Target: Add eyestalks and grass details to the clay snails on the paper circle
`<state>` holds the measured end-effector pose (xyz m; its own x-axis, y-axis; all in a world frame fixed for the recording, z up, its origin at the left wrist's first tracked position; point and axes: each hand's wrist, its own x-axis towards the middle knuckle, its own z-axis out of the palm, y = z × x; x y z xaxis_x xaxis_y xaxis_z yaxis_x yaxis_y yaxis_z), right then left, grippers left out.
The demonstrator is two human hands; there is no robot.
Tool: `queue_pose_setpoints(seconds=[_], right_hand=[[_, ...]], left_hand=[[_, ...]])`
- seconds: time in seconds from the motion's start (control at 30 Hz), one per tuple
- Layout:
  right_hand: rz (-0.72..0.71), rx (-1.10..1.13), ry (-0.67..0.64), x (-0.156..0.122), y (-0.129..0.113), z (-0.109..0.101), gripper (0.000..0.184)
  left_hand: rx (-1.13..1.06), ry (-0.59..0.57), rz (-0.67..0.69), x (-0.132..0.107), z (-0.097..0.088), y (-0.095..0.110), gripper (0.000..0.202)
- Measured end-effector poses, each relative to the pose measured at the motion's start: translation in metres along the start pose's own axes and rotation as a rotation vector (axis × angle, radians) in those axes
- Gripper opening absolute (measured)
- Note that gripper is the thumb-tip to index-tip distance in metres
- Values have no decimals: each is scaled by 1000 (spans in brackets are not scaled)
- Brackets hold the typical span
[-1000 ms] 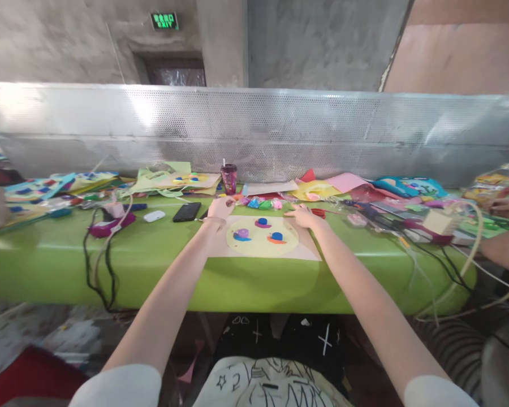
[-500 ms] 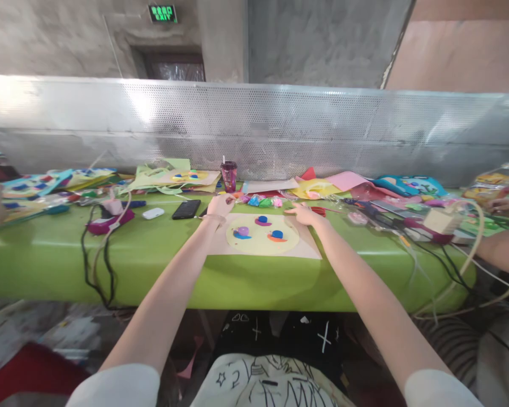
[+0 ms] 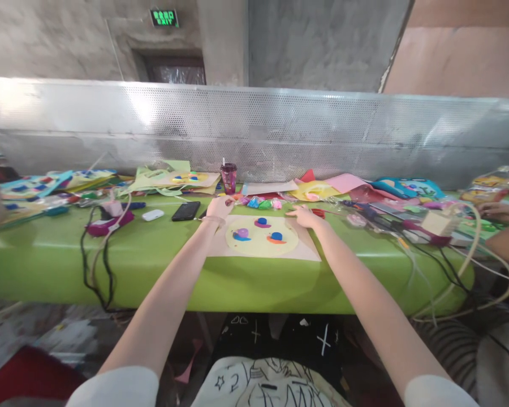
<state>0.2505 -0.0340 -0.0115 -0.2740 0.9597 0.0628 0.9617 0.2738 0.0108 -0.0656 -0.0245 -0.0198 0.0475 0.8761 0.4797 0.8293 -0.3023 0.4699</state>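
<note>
Your pale pink sheet (image 3: pixel 307 249) lies flat on the green desk (image 3: pixel 152 271), its yellow oval (image 3: pixel 258 246) bearing three colourful shapes (image 3: pixel 276 237), probably clay snails.

The scene is viewed from the wearer's head, close above the near edge of the table (image 3: pixel 254 285), faced forward and down over the left hand (image 3: pixel 219 208) and right hand (image 3: pixel 303 216); beyond the far edge, the perforated barrier (image 3: pixel 305 130) is taken in.

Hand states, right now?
Left hand: curled by the paper sheet; any hold can't be told.
Right hand: open, nothing visibly held.
</note>
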Motion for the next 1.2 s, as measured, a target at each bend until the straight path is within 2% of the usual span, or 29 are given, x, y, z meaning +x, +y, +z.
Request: queue_pose_setpoints(seconds=[0.3,0.57,0.7,0.73,0.8,0.87,0.93,1.07,1.2], right_hand=[[-3,14,8,-1,-3,2,34],[-66,111,179,-2,-2,3,25],[-139,225,263,-7,-11,-5,16],[-172,263,277,-9,-15,-8,18],[-262,342,291,-14,-27,-16,34],[-377,414,275,-18,-41,-24,54],[-497,461,222,-20,-56,-30,62],[-601,501,134,-15,-77,-34,46],[-611,537,69,-12,-84,-32,31]], left_hand=[[12,-13,2,1,1,-2,24],[-13,-19,20,1,1,-2,24],[-55,-3,54,-2,-1,3,24],[-69,7,70,-4,-2,6,24],[-105,34,117,-8,-4,14,24],[-145,61,186,-14,-6,23,26],[-179,82,271,-20,-7,30,22],[-222,119,390,-25,-9,33,16],[-245,161,405,-25,-10,30,15]])
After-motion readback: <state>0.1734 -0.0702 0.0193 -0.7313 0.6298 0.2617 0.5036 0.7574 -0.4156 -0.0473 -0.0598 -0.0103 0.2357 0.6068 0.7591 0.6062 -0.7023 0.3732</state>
